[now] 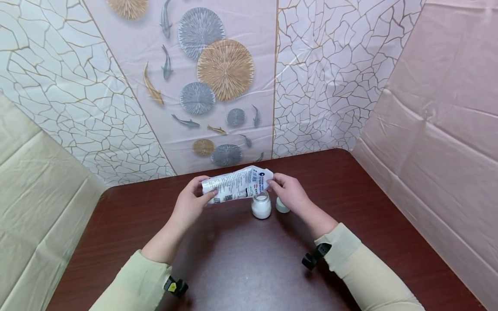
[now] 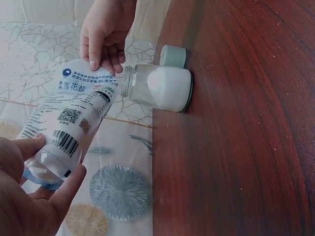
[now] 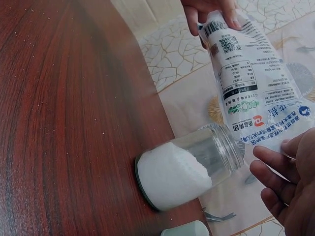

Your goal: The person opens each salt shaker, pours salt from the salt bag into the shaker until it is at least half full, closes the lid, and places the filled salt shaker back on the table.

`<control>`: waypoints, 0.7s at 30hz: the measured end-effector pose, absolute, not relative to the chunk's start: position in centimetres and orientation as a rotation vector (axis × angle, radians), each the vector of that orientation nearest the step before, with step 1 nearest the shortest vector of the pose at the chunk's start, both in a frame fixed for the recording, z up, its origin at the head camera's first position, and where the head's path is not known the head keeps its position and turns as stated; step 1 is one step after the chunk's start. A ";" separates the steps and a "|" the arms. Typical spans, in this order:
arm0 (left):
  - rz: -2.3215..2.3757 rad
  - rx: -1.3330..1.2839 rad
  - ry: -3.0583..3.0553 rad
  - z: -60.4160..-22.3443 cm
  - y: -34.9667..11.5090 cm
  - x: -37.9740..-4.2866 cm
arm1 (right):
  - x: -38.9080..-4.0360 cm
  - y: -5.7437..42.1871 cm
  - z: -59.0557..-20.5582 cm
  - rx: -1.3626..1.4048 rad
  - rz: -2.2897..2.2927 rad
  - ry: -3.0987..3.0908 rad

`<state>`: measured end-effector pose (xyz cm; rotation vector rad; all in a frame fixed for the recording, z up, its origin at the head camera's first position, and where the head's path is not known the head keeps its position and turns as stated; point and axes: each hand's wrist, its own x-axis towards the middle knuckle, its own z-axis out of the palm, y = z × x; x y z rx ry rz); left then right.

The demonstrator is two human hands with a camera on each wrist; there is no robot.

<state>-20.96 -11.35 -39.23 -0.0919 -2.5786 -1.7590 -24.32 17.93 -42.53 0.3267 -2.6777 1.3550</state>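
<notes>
A white printed salt bag [image 1: 233, 185] is held on its side above the table, its right end close over a glass jar [image 1: 261, 206]. My left hand [image 1: 190, 199] grips the bag's left end, thumb in front and fingers behind. At the other end, my right hand [image 1: 288, 190] pinches the bag's corner between thumb and fingers. The jar stands upright and uncapped, and white salt [image 3: 172, 174] lies heaped to one side inside it. Whether any salt is flowing from the bag cannot be seen.
A pale green lid [image 2: 173, 56] sits on the table just right of the jar, partly behind my right hand in the head view. The dark brown wooden table [image 1: 241, 268] reaches a patterned wall cloth [image 1: 225, 108] at its back edge. Beige cloth hangs on both sides.
</notes>
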 end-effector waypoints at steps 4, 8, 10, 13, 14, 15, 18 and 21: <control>-1.748 -0.087 -2.589 -39.1 -11.3 -21.0 | -24.4 18.0 -42.6 0.325 1.354 -2.676; -1.729 -0.088 -2.603 -39.0 -11.3 -21.0 | -24.4 18.0 -42.7 0.321 1.357 -2.684; -1.726 -0.090 -2.606 -38.9 -11.3 -20.9 | -24.4 18.0 -42.7 0.323 1.359 -2.686; -1.726 -0.090 -2.607 -38.8 -11.3 -20.9 | -24.4 18.0 -42.7 0.328 1.361 -2.685; -1.724 -0.090 -2.608 -38.8 -11.2 -20.9 | -24.4 18.0 -42.6 0.329 1.361 -2.683; -1.721 -0.090 -2.608 -38.8 -11.2 -20.9 | -24.4 18.0 -42.6 0.330 1.362 -2.683; -1.705 -0.096 -2.613 -38.7 -11.2 -20.9 | -24.4 18.0 -42.6 0.327 1.360 -2.680; -1.695 -0.104 -2.616 -38.7 -11.2 -21.0 | -24.4 18.1 -42.7 0.322 1.366 -2.676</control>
